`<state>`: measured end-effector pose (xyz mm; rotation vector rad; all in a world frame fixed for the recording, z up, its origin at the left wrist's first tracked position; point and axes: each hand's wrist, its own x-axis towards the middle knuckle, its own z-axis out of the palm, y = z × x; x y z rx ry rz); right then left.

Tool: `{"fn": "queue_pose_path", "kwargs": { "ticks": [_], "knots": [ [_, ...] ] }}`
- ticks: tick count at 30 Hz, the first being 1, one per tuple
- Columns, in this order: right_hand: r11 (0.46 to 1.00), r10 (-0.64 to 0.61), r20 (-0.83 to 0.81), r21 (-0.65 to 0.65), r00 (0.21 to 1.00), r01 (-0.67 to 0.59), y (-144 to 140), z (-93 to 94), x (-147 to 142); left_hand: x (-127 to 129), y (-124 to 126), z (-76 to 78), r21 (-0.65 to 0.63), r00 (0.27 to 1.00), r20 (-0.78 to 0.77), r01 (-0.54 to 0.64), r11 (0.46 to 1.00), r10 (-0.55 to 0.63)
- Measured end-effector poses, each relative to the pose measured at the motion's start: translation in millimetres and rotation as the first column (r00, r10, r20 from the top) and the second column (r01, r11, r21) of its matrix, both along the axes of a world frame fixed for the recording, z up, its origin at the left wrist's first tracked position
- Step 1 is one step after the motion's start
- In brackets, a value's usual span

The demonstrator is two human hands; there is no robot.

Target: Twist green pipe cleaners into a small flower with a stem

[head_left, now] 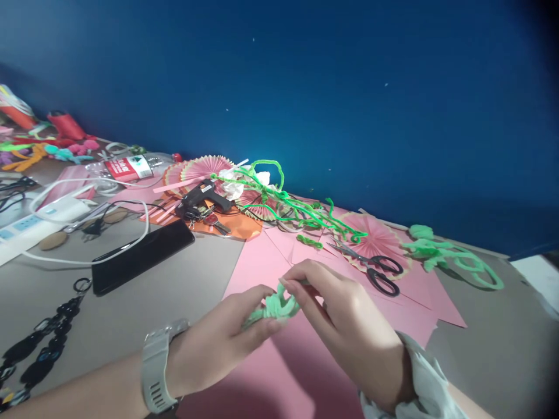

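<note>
My left hand (222, 343) and my right hand (345, 326) meet over a pink paper sheet (288, 372), both pinching a twisted light-green pipe cleaner (275, 306). The left hand grips its lower end; the right-hand fingertips pinch its upper loop. A grey watch (156, 366) sits on my left wrist, and a grey sleeve cuff (419, 378) covers my right wrist.
Black-handled scissors (378, 270) lie just beyond my right hand on a pink paper fan (379, 238). Bright green pipe cleaners (297, 206), a black glue gun (203, 195), a black phone (142, 256), a white power strip (35, 224), a plastic bottle (131, 167) and more light-green pipe cleaners (454, 256) crowd the table by the blue wall.
</note>
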<state>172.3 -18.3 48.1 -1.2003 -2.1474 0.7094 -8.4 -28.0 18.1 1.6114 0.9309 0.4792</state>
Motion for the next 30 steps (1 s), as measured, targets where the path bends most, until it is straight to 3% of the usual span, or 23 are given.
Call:
{"fn": "queue_pose_path", "kwargs": {
  "ticks": [3,8,16,21,26,30],
  "knots": [
    [1.000,0.005,-0.015,0.030,1.000,-0.004,-4,-2.5,-2,1,-1,-1.6,0.059,0.999,0.037,-0.037,0.998,0.034],
    [1.000,-0.011,-0.112,-0.013,0.994,0.010,-6,-6.8,-4,0,-5,-10.9,0.039,0.990,0.099,-0.102,0.994,0.097],
    [0.952,-0.142,-0.348,-0.303,0.927,0.032,-1,-8.3,-10,-1,-7,-9.7,0.108,0.998,0.061,-0.039,0.993,0.033],
    [0.879,-0.172,-0.537,-0.462,0.826,-0.118,-3,-17.4,-13,0,-6,-9.9,0.120,0.990,0.139,-0.038,0.992,0.021],
    [0.901,-0.107,-0.636,-0.386,0.764,-0.195,0,-27.1,-16,-1,-5,-8.9,0.110,0.996,0.084,-0.014,0.994,0.005],
    [0.949,-0.056,-0.487,-0.297,0.871,-0.105,5,-20.6,-14,0,0,-3.2,0.156,0.998,0.048,-0.037,0.987,0.030]
  ]
}}
